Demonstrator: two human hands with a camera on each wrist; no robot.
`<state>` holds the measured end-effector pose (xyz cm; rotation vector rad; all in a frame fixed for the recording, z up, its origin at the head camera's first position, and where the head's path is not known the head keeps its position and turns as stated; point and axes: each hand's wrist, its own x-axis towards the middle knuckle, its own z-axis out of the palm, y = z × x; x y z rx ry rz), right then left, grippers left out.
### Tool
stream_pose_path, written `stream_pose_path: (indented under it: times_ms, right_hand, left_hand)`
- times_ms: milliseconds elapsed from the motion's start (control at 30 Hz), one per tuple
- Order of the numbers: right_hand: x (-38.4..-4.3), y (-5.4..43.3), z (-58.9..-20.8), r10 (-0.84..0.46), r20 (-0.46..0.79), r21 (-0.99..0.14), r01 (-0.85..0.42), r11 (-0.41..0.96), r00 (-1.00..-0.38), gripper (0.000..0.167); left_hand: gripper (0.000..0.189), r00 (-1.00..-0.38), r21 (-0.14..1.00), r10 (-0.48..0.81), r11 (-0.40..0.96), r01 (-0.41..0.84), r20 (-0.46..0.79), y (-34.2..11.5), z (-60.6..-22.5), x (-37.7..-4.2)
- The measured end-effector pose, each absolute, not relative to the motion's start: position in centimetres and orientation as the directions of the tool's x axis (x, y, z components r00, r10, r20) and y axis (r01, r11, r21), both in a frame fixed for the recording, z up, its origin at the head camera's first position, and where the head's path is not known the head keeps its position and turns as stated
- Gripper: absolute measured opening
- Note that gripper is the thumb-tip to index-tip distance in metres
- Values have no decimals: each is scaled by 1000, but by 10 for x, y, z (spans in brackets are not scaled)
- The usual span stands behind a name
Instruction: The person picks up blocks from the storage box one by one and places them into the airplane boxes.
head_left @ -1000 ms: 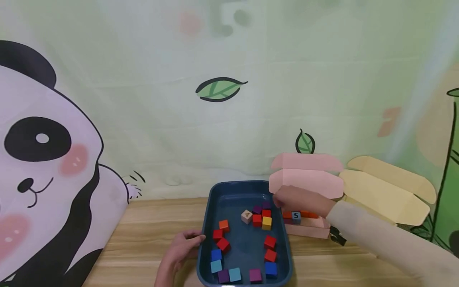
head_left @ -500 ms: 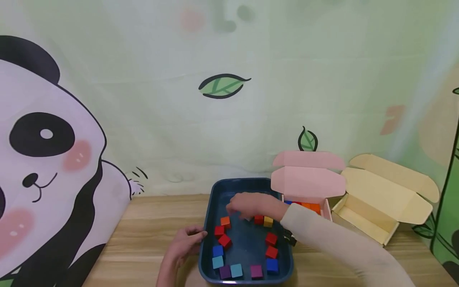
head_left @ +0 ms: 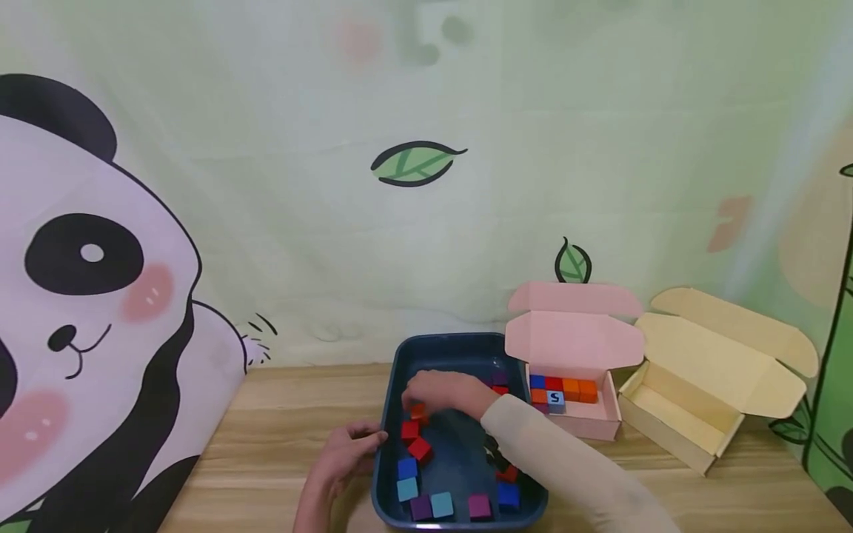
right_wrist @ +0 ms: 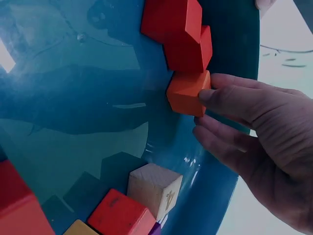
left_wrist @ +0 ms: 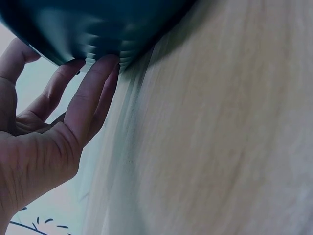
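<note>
My right hand (head_left: pixel 445 391) reaches into the dark blue tray (head_left: pixel 436 352), at its left side. In the right wrist view, thumb and fingers pinch an orange cube (right_wrist: pixel 185 93), which stands against two red cubes (right_wrist: pixel 188 54). A plain wooden cube (right_wrist: pixel 152 186) with a marking sits near that hand, close to a red cube (right_wrist: pixel 120 213). My left hand (head_left: pixel 346 455) holds the tray's left edge, thumb at the rim. From the left wrist, its fingers (left_wrist: pixel 88 93) bend up against the tray's outer wall (left_wrist: pixel 137 24).
Right of the tray stands an open pink box (head_left: pixel 586 427) holding several coloured cubes, one a blue S cube (head_left: pixel 555 401). Beside it is an open yellow box (head_left: pixel 666 437). More cubes line the tray, including a magenta cube (head_left: pixel 479 507). A printed cloth (head_left: pixel 300 222) hangs behind.
My right hand has moved left from over the pink box into the tray and now pinches the orange cube. The pink box's cubes have come into view. My left hand stays at the rim.
</note>
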<state>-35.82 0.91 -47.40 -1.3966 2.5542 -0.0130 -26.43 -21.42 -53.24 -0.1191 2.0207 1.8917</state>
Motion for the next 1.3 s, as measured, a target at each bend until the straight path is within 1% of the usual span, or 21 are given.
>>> stream_pose_path:
  times_ms: [200, 400, 533, 600, 733, 900, 1033, 1133, 1300]
  right_hand:
    - [-358, 6, -481, -828, -185, -112, -825, 554, -530, 28]
    - [-357, 10, -479, -815, -172, -111, -811, 574, -553, 25]
    - [-355, 20, -467, -801, -148, -151, -787, 598, -580, 29]
    - [-352, 26, -454, -797, -142, -165, -779, 604, -588, 32]
    - [-349, 40, -429, -805, -126, -137, -794, 593, -580, 31]
    - [-349, 68, -405, -826, -88, -58, -825, 562, -556, 24]
    - [-348, 100, -395, -827, -70, -39, -827, 561, -558, 20]
    - [-346, 126, -392, -803, -78, -49, -802, 596, -591, 19]
    - [-342, 167, -391, -752, -113, -14, -756, 654, -649, 19]
  left_hand:
    - [40, -916, 933, 181, 113, -342, -357, -216, -532, -261]
    - [38, -922, 935, 160, 104, -340, -353, -211, -532, -261]
    - [35, -928, 933, 119, 123, -339, -353, -207, -532, -261]
    - [34, -933, 934, 94, 131, -334, -347, -205, -531, -260]
    - [33, -940, 933, 48, 142, -329, -339, -201, -529, -260]
    - [33, -946, 929, -38, 182, -322, -321, -194, -524, -261]
    - [32, -956, 932, -78, 215, -293, -282, -190, -521, -261]
    - [29, -961, 938, -81, 214, -274, -263, -189, -521, -260]
    - [28, -961, 943, -58, 185, -276, -270, -191, -522, -257]
